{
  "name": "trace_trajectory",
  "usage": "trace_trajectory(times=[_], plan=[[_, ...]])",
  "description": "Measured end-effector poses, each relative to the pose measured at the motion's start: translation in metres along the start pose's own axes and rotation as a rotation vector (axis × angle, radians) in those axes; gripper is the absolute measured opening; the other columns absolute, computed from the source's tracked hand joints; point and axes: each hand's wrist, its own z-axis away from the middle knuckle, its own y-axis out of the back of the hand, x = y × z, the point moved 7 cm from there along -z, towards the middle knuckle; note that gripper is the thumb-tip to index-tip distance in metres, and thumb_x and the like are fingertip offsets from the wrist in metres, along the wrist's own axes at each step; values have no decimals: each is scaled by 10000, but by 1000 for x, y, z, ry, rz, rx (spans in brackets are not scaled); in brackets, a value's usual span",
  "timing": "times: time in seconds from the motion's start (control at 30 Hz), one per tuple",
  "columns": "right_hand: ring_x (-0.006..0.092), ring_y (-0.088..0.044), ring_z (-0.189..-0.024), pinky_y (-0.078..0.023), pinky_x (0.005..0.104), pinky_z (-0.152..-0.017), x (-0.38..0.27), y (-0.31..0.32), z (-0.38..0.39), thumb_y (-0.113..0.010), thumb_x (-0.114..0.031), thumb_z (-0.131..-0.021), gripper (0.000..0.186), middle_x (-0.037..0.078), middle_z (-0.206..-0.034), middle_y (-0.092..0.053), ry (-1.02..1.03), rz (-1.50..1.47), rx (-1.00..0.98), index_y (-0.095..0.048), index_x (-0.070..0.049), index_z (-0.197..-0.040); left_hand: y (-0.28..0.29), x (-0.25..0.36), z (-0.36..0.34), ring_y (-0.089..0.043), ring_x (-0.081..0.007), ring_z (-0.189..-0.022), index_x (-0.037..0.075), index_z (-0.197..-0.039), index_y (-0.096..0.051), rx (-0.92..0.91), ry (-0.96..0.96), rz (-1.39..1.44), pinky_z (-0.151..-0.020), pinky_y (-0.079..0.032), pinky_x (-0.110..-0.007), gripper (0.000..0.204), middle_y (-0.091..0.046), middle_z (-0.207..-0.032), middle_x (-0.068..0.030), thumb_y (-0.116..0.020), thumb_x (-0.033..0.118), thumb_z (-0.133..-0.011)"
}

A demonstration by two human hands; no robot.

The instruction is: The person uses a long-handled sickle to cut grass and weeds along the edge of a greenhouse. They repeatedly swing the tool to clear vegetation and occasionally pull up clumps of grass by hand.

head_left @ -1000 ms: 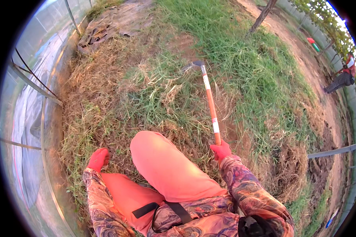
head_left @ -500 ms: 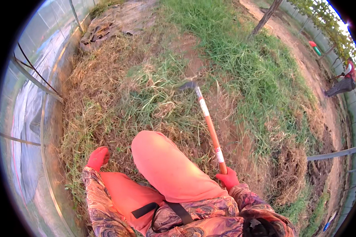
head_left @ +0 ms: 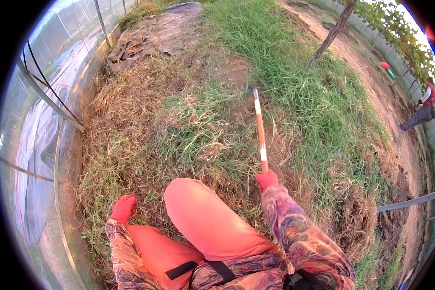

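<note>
My right hand (head_left: 267, 180), in a red glove, is closed round the lower end of a long-handled sickle (head_left: 260, 128). The orange-brown handle with pale bands points away from me. Its dark head meets the edge of the tall green grass (head_left: 295, 72); the blade shows only as a blur. My left hand (head_left: 124, 208), also red-gloved, is curled shut beside my bent left leg, with nothing visible in it. Below the sickle, to its left, lie cut green stalks (head_left: 193, 118) over dry straw (head_left: 125, 111).
A plastic-sheeted wall with metal poles (head_left: 48, 94) runs along the left. Brown ground sheeting (head_left: 154, 36) lies at the far left. A tree trunk (head_left: 334, 31) and a metal bar (head_left: 411, 199) stand on the right. Another person (head_left: 423, 108) bends at the far right.
My right hand has moved forward and slightly left, arm stretching out. The sickle's head has swung away from me and right, off the cut stalks to the standing grass. My left hand stays curled.
</note>
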Motion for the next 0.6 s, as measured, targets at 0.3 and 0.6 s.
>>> trace_trajectory(times=[0.3, 0.6], plan=[[131, -445, -379, -334, 281, -333, 40, 44, 93, -690, -114, -722, 243, 27, -559, -486, -26, -366, -179, -506, -42, -863, -44, 25, -1, -471, -85, -636, 66, -943, -555, -156, 26, -95, -540, -389, -231, 190, -525, -758, 5, -526, 241, -874], [164, -500, -420, -410, 324, -378, -56, -43, 43, -689, -147, -719, 233, 52, -618, -530, 333, 207, -346, -524, -35, -839, -40, 22, -22, -514, -108, -658, 55, -967, -572, -167, -20, -182, -575, -428, -252, 237, -579, -804, -20, -523, 262, -864]])
